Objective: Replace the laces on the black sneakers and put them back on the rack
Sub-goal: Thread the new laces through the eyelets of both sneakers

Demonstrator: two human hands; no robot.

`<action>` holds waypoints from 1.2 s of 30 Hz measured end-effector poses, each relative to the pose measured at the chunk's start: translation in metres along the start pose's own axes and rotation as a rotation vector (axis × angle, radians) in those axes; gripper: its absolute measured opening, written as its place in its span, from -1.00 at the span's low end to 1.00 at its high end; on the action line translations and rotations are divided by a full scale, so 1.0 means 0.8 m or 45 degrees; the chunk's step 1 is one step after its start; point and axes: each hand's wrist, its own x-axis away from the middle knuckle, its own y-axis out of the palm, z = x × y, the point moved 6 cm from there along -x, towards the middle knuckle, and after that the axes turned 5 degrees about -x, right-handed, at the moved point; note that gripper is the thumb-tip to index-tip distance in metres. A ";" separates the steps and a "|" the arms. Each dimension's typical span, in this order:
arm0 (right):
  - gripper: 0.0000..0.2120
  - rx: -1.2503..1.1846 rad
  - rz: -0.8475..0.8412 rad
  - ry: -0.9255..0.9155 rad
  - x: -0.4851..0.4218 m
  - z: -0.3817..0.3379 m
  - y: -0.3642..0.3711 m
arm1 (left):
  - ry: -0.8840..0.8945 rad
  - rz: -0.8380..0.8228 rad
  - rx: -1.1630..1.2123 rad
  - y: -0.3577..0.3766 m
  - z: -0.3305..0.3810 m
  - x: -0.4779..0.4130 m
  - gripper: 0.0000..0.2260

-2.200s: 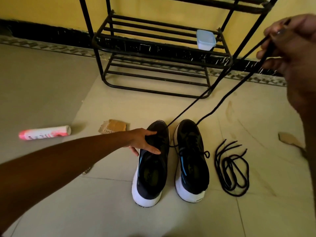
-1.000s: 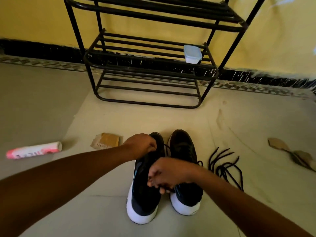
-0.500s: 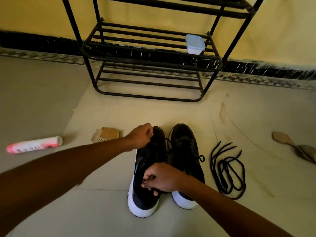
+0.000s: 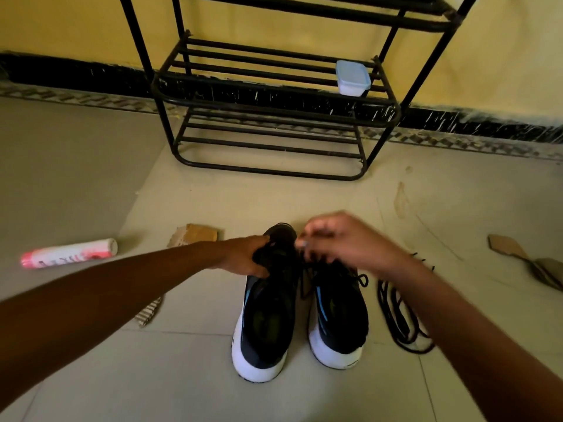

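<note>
Moved: right hand [image 4: 344,242], heel to toe end; blurred, grip unclear
Left hand [image 4: 243,257]: fingers curled on left sneaker [image 4: 268,318]
Sneakers [image 4: 339,318]: toes toward rack [image 4: 274,100]

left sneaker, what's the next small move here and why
Probably draw the lace snug across the left sneaker and feed its end into the next eyelet. The left hand grips that sneaker's front, the blurred right hand seems to pinch the lace, and the right sneaker already shows a bow.
</note>
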 end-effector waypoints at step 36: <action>-0.84 -0.100 1.159 -0.983 0.132 -0.173 -0.214 | -0.146 -0.163 -0.399 0.012 0.003 0.003 0.25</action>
